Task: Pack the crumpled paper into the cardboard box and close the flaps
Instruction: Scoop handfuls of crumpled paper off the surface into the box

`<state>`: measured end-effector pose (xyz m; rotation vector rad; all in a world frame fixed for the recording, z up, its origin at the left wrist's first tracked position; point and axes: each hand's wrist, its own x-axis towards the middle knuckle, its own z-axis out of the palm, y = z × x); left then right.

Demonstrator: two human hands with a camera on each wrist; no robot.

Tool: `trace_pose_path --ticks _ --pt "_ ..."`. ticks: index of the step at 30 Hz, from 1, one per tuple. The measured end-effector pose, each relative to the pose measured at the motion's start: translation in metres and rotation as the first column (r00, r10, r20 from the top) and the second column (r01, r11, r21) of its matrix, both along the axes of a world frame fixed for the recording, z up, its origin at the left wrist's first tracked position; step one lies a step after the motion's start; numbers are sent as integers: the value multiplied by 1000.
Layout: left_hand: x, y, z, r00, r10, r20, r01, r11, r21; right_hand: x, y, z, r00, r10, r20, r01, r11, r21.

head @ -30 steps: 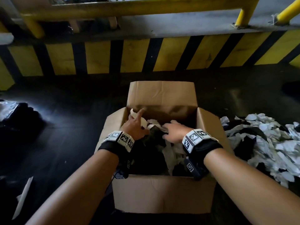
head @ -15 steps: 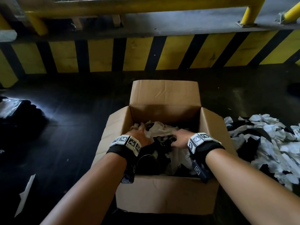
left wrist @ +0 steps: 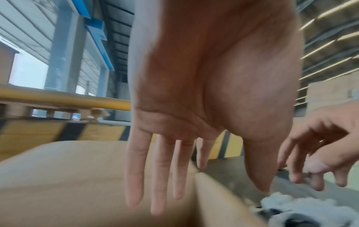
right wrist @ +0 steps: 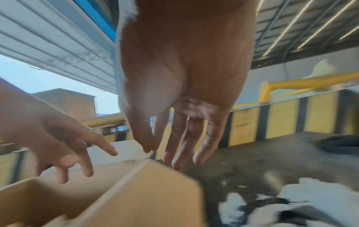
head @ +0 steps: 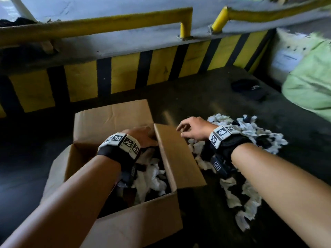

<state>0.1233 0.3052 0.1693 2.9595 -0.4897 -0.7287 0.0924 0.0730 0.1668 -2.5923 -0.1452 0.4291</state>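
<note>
Filling underway: cardboard box (head: 136, 228) part full, flaps up; paper pile (head: 250, 133) remains on floor. Left hand (head: 143, 136), right hand (head: 195, 127) both loose, empty.

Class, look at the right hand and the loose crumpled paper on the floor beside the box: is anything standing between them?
Nothing visible does. The right hand hovers open just past the box's right flap, with the pile of crumpled paper on the floor right beside and below it. The flap stands between that pile and the cardboard box, so paper must be lifted over it.
</note>
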Motion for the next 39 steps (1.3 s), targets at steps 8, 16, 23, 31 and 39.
trace_pose_path --ticks 8,16,23,31,39 --pt "36 -204 -28 990 -96 -99 86 991 -101 0 -200 -43 941 -316 -124 263 909 -324" --pt "54 -295 -134 990 -5 -138 8 1000 20 15 -268 -159 892 -337 -302 245 921 -303" --pt "53 -307 -199 980 -97 -174 89 995 -50 19 -262 -210 887 -354 -295 282 924 -259" --pt "44 -311 -218 997 -27 -76 8 968 -249 18 -244 -217 899 -419 -128 387 896 -217" --pt "43 -306 -172 999 -36 -10 30 936 -351 11 -242 -169 857 -513 -40 511 858 -58"
